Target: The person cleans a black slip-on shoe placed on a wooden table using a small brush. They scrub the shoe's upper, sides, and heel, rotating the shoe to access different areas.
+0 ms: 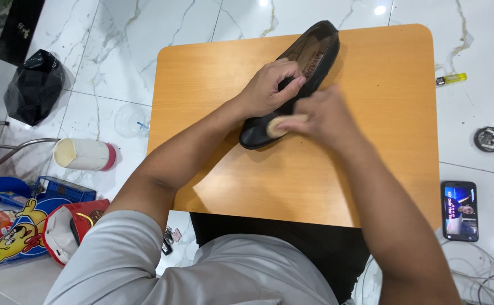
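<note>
A black leather shoe (309, 56) lies on a small orange wooden table (371, 141), its toe pointing toward me. My left hand (269, 87) grips the shoe's side at the opening. My right hand (320, 116) is blurred and presses a small tan pad (275, 125) against the toe of the shoe.
White marble floor surrounds the table. A black bag (32, 85), a white and pink jar on its side (83, 154) and colourful packages (27, 226) lie to the left. On the right are a yellow lighter (451, 79), a round tin (490, 139), a phone (459, 210) and cables (484, 277).
</note>
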